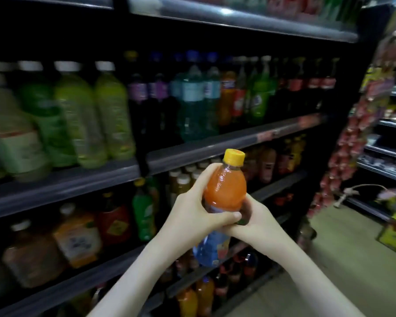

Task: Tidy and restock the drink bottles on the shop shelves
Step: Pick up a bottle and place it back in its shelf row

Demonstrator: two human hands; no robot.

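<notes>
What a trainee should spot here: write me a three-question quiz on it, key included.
1. Which colour is the cap of the orange bottle? A white, B yellow, C blue.
2. True or false: the left hand and the right hand both grip the orange bottle.
3. Fill in: the green bottles on the shelf at upper left have ___ caps.
Key: 1 B; 2 true; 3 white.
</notes>
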